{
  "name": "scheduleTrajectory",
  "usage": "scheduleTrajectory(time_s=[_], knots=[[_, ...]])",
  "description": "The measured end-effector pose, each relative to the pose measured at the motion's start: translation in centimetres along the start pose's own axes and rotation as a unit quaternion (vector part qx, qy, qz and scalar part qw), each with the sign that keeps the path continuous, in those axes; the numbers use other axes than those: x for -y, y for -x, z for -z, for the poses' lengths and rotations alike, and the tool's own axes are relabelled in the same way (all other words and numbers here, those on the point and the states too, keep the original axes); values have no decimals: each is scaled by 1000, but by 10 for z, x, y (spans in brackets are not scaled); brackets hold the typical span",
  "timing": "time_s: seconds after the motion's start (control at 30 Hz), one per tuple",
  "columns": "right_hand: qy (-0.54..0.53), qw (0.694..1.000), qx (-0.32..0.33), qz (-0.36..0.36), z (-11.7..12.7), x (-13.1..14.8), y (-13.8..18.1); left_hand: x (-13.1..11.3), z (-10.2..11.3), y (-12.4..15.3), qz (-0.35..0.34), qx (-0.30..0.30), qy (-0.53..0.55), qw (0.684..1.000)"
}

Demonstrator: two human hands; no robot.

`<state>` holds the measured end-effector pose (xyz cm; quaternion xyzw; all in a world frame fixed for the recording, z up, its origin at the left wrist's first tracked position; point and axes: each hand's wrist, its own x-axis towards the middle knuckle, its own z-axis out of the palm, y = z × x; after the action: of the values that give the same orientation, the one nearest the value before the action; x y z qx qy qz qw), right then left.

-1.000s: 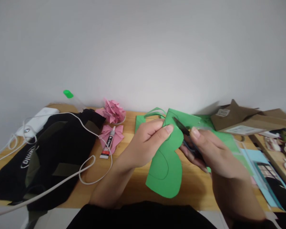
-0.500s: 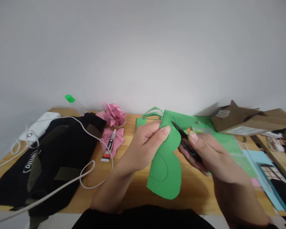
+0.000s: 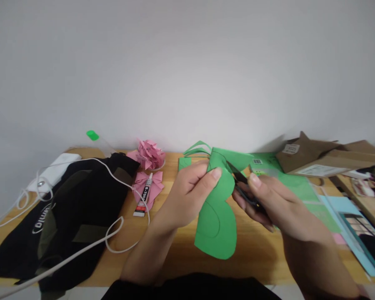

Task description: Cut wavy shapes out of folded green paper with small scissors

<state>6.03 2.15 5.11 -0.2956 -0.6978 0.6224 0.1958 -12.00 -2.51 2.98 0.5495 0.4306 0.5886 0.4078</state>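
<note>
My left hand (image 3: 192, 189) pinches a sheet of green paper (image 3: 217, 229) between thumb and fingers, holding it above the wooden table. The paper has a scalloped right edge and curved pencil lines drawn on it. In my right hand (image 3: 271, 200) is a pair of black scissors (image 3: 242, 179). Their blades point up and left and meet the upper part of the paper, where a flap hangs off to the right. My fingers cover most of the scissor handles.
Left lie a black cloth bag (image 3: 90, 200), a white cable (image 3: 71, 260), a glue tube (image 3: 143, 196) on pink paper and a pink paper flower (image 3: 150, 154). Right are green sheets in a packet (image 3: 300, 185), a cardboard box (image 3: 318, 154) and light blue paper (image 3: 337, 204).
The scissor blades stay at the upper part of the green paper, and the flap to their right has shifted slightly. Both hands keep their hold; the whole view has tilted a little.
</note>
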Motion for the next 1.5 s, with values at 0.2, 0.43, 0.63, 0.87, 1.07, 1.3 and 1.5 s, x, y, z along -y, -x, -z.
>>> scheduleTrajectory(time_s=[0.2,0.43,0.63,0.87,1.07,1.3,1.5], knots=[[-27,999,39,-17,8,-4,7,9,-2,-3,52,-39,105,992],[-156,970,-154,108,2,4,0,4,-7,-9,133,23,289,948],[16,963,-226,144,-18,23,-11,6,-10,-4,134,3,235,963],[91,964,-189,163,-7,24,-8,5,-8,0,77,41,109,990],[37,974,-172,141,-1,17,-6,1,-5,0,-9,66,30,997],[-12,977,-166,132,1,13,-6,1,-6,-1,-79,93,51,991],[-14,980,-122,156,-1,15,-5,5,-10,-1,-85,63,83,991]])
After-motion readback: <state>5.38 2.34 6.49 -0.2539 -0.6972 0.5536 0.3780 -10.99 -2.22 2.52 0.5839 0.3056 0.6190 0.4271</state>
